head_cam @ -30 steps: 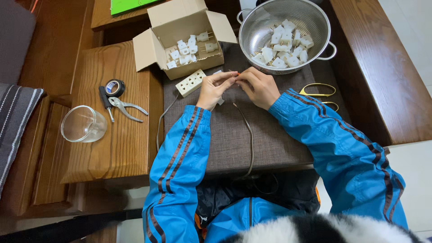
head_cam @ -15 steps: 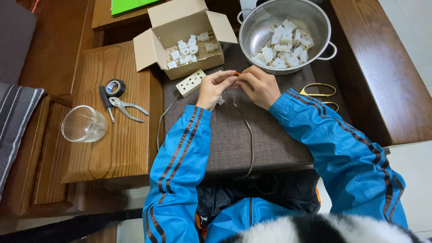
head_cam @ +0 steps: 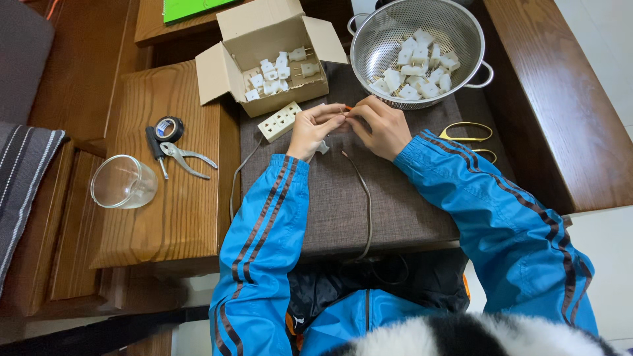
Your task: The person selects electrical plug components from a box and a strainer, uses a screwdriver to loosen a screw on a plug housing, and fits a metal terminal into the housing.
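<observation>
My left hand [head_cam: 314, 130] and my right hand [head_cam: 380, 126] meet fingertip to fingertip over a brown mat [head_cam: 395, 204]. Between them they pinch the end of a thin grey cable [head_cam: 361, 191], where a small orange tip [head_cam: 347, 108] shows. The cable runs down the mat toward my lap. A small white plug part [head_cam: 322, 148] lies just under my left hand. A white socket strip [head_cam: 279, 121] lies left of my left hand.
An open cardboard box [head_cam: 224, 69] and a metal colander [head_cam: 376, 39] both hold several white plug parts. Gold-handled scissors [head_cam: 469, 136] lie on the right. Pliers [head_cam: 179, 157], a black tape roll [head_cam: 169, 128] and a glass cup [head_cam: 123, 182] rest on the wooden stand at left.
Both hands stay together at the cable end with only small finger movements. Nothing else has moved.
</observation>
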